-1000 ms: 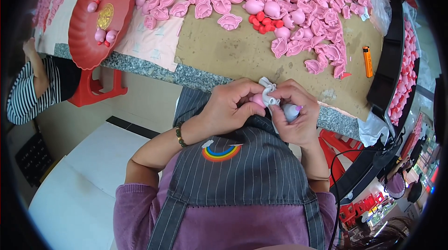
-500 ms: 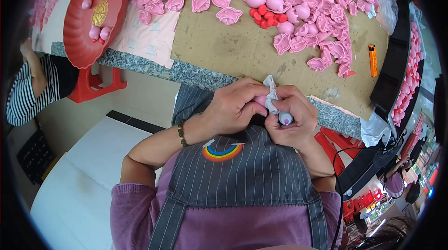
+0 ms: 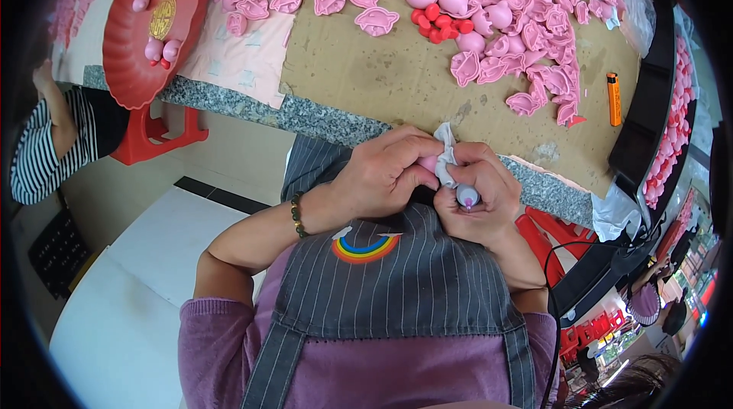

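Observation:
Between the fingertips of my left hand [image 3: 389,169] is a small pink plastic piece [image 3: 430,164], mostly covered by the fingers. My right hand [image 3: 482,188] grips a crumpled white tissue [image 3: 444,151] pressed against that piece. In the same hand's curled fingers sits a small grey-white tube [image 3: 467,195] with a purplish tip pointing toward me. Both hands meet just off the table's front edge, above my striped apron. Beyond them, loose pink moulded pieces [image 3: 376,21] lie heaped on brown cardboard [image 3: 366,73], with a little cluster of red parts [image 3: 441,27] among them.
A red scalloped plate [image 3: 122,50] at the left bears a few pink-and-red pieces. An orange cutter or lighter [image 3: 613,99] lies at the right, beside a black tray [image 3: 634,142] full of pink and red pieces. Another person's arm [image 3: 57,107] shows at far left.
The hands keep almost the same pose, with the tissue still against the pink piece. The view has shifted very slightly.

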Available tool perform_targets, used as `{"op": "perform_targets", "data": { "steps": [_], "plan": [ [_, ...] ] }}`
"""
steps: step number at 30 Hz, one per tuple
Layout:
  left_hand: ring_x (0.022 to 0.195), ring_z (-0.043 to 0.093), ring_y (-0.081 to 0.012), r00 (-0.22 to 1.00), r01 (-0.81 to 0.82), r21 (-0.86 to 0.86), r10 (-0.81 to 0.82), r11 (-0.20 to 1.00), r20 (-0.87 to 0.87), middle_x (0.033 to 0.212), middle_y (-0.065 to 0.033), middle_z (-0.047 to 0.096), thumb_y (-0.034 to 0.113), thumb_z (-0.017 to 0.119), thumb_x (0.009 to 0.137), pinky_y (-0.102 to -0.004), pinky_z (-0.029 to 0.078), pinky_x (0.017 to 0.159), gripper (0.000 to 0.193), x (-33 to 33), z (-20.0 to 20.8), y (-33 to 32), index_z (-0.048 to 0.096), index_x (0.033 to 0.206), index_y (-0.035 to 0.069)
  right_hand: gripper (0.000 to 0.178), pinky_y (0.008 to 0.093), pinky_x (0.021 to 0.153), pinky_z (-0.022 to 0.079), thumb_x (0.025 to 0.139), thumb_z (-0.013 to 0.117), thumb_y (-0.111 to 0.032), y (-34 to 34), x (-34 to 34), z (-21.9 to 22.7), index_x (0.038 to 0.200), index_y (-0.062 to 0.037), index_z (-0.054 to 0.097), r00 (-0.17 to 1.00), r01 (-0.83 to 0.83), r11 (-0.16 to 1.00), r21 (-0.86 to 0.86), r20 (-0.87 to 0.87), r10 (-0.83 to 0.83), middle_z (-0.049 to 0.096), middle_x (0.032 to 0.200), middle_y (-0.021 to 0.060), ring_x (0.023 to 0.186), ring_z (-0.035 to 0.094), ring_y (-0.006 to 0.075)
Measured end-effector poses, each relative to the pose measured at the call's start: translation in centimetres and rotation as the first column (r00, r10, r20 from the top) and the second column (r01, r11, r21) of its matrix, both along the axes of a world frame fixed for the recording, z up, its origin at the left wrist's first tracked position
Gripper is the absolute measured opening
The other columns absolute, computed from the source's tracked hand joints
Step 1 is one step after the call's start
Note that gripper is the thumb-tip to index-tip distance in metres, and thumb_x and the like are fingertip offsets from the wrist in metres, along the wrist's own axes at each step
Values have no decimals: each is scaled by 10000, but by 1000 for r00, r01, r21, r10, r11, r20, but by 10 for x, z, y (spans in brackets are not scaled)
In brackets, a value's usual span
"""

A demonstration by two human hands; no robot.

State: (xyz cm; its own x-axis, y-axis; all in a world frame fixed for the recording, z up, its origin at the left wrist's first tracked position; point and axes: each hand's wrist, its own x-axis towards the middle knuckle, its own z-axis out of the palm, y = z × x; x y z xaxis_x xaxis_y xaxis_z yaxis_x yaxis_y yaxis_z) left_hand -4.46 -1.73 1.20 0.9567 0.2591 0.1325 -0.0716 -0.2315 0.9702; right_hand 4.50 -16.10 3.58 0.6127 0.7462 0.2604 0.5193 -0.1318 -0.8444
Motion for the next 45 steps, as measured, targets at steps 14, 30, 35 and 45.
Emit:
{"op": "perform_targets", "data": {
  "steps": [14, 30, 35, 45],
  "plan": [
    [692, 608, -190, 1000, 7, 12, -7, 1000, 20, 825, -103, 613, -77, 680, 633, -261, 489, 612, 314, 1, 0, 0, 613, 931, -6, 193, 259, 579, 473, 563, 618, 68, 0, 0, 0, 738, 28, 546, 1000, 2, 1000, 15, -3, -2, 590, 800, 173, 666, 603, 218],
    [695, 611, -199, 1000, 4, -5, -4, 1000, 2, 814, -104, 608, -66, 683, 641, -260, 487, 607, 280, 3, 3, 1, 617, 905, -2, 186, 256, 580, 474, 582, 623, 69, -1, 0, 0, 744, 17, 547, 1000, 15, 1000, 13, -13, -15, 595, 807, 166, 669, 605, 211],
    [758, 608, -148, 995, 19, -285, -45, 958, -85, 923, -87, 613, -53, 623, 765, -248, 493, 677, 275, 3, 4, 1, 559, 1028, -3, 186, 268, 644, 468, 618, 633, 53, 0, 15, 3, 796, 27, 586, 985, -9, 997, 83, -171, 23, 604, 830, 151, 710, 590, 193],
    [860, 559, -71, 975, 23, -718, -173, 696, -137, 1101, -66, 587, 71, 541, 894, -210, 469, 707, 203, 2, 1, 22, 538, 1091, 19, 366, 237, 654, 397, 714, 653, 60, 6, 21, 4, 1072, 3, 605, 955, 290, 957, 28, 61, -291, 499, 906, 85, 662, 473, 100]
  ]
}}
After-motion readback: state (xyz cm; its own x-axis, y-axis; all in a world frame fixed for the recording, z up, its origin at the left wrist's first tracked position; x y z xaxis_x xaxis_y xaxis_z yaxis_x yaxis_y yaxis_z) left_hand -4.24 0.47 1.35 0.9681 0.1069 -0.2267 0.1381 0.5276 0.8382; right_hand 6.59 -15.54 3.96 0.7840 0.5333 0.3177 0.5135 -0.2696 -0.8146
